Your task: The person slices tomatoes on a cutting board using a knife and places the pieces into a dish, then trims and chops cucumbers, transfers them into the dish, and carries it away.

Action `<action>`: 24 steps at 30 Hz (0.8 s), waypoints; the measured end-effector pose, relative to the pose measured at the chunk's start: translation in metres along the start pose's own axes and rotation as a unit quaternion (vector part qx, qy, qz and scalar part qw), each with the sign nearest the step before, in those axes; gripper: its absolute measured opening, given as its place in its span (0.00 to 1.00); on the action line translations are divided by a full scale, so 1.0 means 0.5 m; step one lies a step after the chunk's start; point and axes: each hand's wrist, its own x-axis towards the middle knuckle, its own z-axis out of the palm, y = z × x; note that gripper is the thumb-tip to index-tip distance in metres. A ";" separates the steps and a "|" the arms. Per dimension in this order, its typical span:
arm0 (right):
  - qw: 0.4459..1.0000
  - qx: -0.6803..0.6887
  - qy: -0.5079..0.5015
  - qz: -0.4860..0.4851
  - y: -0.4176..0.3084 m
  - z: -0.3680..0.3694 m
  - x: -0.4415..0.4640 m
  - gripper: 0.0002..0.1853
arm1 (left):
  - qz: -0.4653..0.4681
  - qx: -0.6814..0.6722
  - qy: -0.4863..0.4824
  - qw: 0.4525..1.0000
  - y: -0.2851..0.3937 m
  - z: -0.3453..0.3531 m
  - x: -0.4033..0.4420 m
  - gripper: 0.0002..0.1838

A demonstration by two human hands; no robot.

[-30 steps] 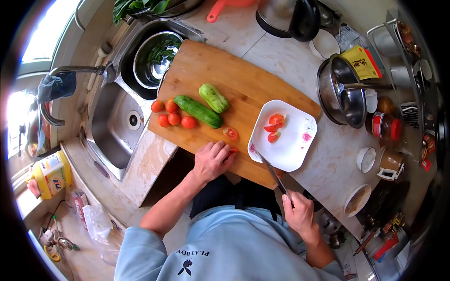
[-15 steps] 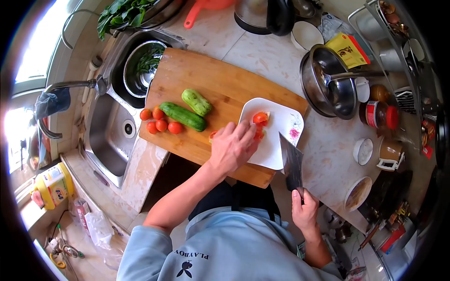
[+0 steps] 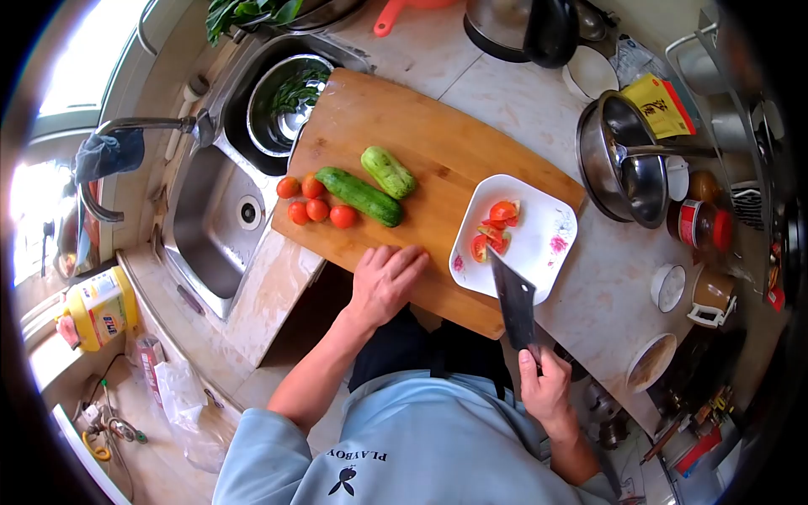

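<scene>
My right hand [image 3: 547, 383] is closed around the handle of a dark-bladed cleaver [image 3: 515, 305]. The blade points up, its tip over the near rim of a white square dish [image 3: 526, 244] with pink flowers. Cut tomato pieces [image 3: 497, 231] lie in the dish's left half. My left hand [image 3: 387, 282] rests at the near edge of the wooden cutting board [image 3: 370, 114], fingers curled down and close together; whatever is under them is hidden. Beyond it on the board lie a dark green cucumber [image 3: 360, 196], a paler peeled one [image 3: 389, 172] and several whole small tomatoes [image 3: 316, 209].
Left of the board is a steel sink [image 3: 206, 223] with a faucet [image 3: 139, 124] and a metal bowl of greens [image 3: 290, 97]. Steel bowls [image 3: 593, 160], a red-lidded jar [image 3: 699, 223] and small bowls [image 3: 667, 288] stand on the right counter. A pan [image 3: 498, 29] sits at the back.
My left hand has drawn back from the dish to the board's near edge, leaving the tomato pieces in view. The cleaver has tilted left over the dish's rim. The whole view has shifted slightly.
</scene>
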 end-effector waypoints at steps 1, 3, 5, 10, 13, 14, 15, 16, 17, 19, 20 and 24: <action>1.000 0.005 -0.009 -0.012 -0.008 0.006 0.004 0.08 | 0.031 -0.004 -0.002 1.000 -0.002 -0.006 -0.015 0.26; 0.999 0.015 -0.024 -0.037 -0.029 0.025 0.021 0.08 | 0.044 -0.010 0.014 0.999 -0.014 0.009 -0.056 0.27; 0.997 -0.014 -0.043 -0.061 -0.044 0.045 0.039 0.09 | 0.070 -0.006 0.042 0.997 -0.025 0.011 -0.076 0.27; 0.989 -0.085 -0.095 -0.077 -0.067 0.089 0.078 0.08 | 0.056 -0.022 0.099 0.993 -0.032 0.012 -0.085 0.20; 0.982 -0.123 -0.105 -0.094 -0.078 0.111 0.094 0.09 | 0.054 -0.048 0.126 0.989 -0.042 0.019 -0.087 0.18; 0.980 -0.133 -0.113 -0.099 -0.084 0.114 0.098 0.09 | 0.055 -0.058 0.134 0.988 -0.045 0.020 -0.085 0.17; 0.977 -0.144 -0.120 -0.103 -0.088 0.115 0.101 0.10 | 0.057 -0.058 0.139 0.987 -0.048 0.018 -0.081 0.17; 0.972 -0.166 -0.128 -0.105 -0.092 0.114 0.103 0.10 | 0.058 -0.059 0.142 0.986 -0.050 0.011 -0.078 0.17; 0.967 -0.187 -0.136 -0.107 -0.097 0.112 0.104 0.10 | 0.060 -0.058 0.146 0.986 -0.052 0.008 -0.076 0.17; 0.957 -0.225 -0.150 -0.104 -0.105 0.105 0.104 0.10 | 0.068 -0.063 0.133 0.987 -0.064 0.016 -0.085 0.17; 0.953 -0.241 -0.156 -0.100 -0.107 0.099 0.100 0.10 | 0.072 -0.066 0.126 0.987 -0.068 0.020 -0.089 0.17; 0.935 -0.300 -0.168 -0.089 -0.112 0.106 0.096 0.12 | 0.077 -0.080 0.134 0.985 -0.075 0.029 -0.088 0.16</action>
